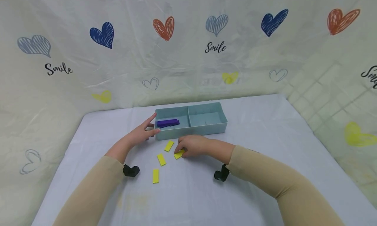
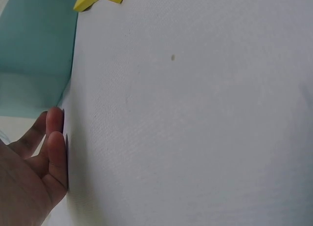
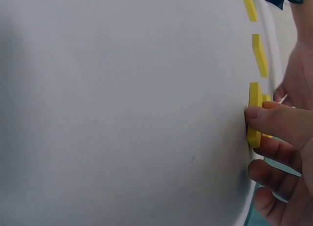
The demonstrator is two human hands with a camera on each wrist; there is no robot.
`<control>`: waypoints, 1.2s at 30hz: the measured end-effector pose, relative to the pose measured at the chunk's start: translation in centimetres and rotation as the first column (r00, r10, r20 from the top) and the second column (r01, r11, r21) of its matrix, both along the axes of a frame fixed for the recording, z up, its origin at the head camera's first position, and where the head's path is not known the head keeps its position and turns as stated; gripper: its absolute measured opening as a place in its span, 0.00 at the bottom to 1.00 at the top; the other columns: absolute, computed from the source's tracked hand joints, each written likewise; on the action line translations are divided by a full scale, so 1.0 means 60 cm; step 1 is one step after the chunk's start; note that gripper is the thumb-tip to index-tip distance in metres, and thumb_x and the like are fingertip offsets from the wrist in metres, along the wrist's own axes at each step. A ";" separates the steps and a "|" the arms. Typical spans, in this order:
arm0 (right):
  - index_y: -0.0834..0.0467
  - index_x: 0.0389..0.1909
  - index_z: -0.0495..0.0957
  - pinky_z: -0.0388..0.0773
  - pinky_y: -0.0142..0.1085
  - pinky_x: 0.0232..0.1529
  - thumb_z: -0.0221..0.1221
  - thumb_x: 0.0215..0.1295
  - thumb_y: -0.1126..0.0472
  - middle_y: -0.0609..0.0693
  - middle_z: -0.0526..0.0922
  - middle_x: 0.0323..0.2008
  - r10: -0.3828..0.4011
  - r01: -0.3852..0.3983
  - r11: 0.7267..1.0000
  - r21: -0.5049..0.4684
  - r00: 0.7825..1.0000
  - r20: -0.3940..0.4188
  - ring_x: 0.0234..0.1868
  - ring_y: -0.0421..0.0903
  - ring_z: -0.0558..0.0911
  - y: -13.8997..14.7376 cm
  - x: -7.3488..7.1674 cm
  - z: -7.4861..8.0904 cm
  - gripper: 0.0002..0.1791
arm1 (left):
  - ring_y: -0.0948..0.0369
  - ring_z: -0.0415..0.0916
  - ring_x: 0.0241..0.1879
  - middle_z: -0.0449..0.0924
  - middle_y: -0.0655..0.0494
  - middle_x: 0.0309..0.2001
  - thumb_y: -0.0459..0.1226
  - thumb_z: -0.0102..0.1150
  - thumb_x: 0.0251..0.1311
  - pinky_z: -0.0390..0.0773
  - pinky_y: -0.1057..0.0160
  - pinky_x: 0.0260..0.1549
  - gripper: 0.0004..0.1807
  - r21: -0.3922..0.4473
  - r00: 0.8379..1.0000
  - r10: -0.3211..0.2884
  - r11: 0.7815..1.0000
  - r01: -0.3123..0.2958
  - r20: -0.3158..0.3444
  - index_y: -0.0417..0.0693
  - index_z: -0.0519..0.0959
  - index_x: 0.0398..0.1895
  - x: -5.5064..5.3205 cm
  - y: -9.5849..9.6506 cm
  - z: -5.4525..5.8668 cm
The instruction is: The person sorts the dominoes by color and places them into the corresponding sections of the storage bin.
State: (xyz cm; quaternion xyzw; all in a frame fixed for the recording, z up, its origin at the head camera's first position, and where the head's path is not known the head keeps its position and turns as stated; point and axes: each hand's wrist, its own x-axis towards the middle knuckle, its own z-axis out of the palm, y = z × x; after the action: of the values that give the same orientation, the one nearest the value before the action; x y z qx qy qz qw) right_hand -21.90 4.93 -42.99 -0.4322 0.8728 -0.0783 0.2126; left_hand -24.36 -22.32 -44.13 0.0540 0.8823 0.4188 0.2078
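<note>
At the left end of a light blue two-compartment box (image 1: 194,131), my left hand (image 1: 139,134) rests with spread fingers, the thumb by the front corner and the index finger reaching toward the back corner. My right hand (image 1: 194,145) pinches a small flat yellow block (image 3: 254,96) between thumb and fingers, in front of the box. Nearby on the table lie three more yellow blocks: one close to the box (image 1: 169,146), a middle one (image 1: 161,159) and a nearer one (image 1: 155,176). Purple blocks (image 1: 168,122) lie together in the left compartment.
A white cloth covers the table (image 1: 188,193). Behind the box hangs a pale curtain (image 1: 188,65) printed with hearts and words. Black wrist mounts (image 1: 221,173) sit at both sleeve ends. The box's divider (image 1: 189,116) separates its two compartments.
</note>
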 end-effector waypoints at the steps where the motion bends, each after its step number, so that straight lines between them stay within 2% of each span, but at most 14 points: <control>1: 0.40 0.55 0.84 0.73 0.30 0.45 0.66 0.65 0.57 0.38 0.76 0.42 0.000 0.000 1.000 0.001 1.000 -0.002 0.39 0.38 0.73 0.001 0.000 -0.001 0.18 | 0.48 0.74 0.57 0.57 0.41 0.73 0.56 0.55 0.68 0.72 0.45 0.57 0.46 0.000 1.000 0.001 1.000 -0.001 0.001 0.84 0.34 0.77 0.000 0.000 0.000; 12: 0.40 0.55 0.84 0.73 0.30 0.44 0.66 0.64 0.55 0.37 0.76 0.40 -0.024 0.025 1.000 -0.019 0.999 0.029 0.39 0.38 0.73 0.009 0.002 0.001 0.18 | 0.47 0.73 0.58 0.56 0.41 0.74 0.57 0.55 0.68 0.72 0.45 0.57 0.46 0.003 1.000 0.003 1.000 -0.004 0.017 0.85 0.34 0.77 0.002 -0.002 -0.003; 19: 0.42 0.54 0.85 0.74 0.32 0.43 0.66 0.64 0.57 0.38 0.79 0.41 -0.032 0.034 0.996 -0.083 0.999 0.027 0.38 0.39 0.74 0.024 0.002 0.024 0.18 | 0.47 0.73 0.58 0.55 0.41 0.74 0.56 0.56 0.68 0.72 0.45 0.58 0.47 0.006 1.000 0.003 1.000 -0.003 0.015 0.84 0.34 0.77 0.005 -0.001 0.000; 29: 0.38 0.54 0.84 0.75 0.30 0.39 0.66 0.64 0.55 0.34 0.76 0.39 -0.080 0.080 0.993 -0.089 0.997 0.002 0.38 0.36 0.75 0.046 -0.003 0.055 0.17 | 0.46 0.73 0.58 0.54 0.40 0.74 0.54 0.55 0.69 0.72 0.45 0.57 0.47 0.020 1.000 -0.014 1.000 0.014 0.010 0.82 0.33 0.77 0.004 0.000 -0.001; 36: 0.41 0.55 0.84 0.74 0.34 0.37 0.65 0.66 0.56 0.38 0.76 0.40 -0.116 0.123 0.984 -0.126 0.991 0.060 0.36 0.40 0.74 0.063 -0.013 0.092 0.18 | 0.47 0.73 0.58 0.54 0.41 0.74 0.54 0.55 0.69 0.71 0.44 0.58 0.46 0.022 1.000 -0.008 1.000 0.008 0.004 0.83 0.34 0.77 0.004 0.002 0.004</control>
State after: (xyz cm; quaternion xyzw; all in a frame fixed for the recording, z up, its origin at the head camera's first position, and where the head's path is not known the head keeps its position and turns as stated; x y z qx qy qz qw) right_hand -22.69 8.70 -37.48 -0.3896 0.8844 -0.1590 0.2019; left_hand -24.12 -22.22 -43.91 0.0590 0.8770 0.4276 0.2109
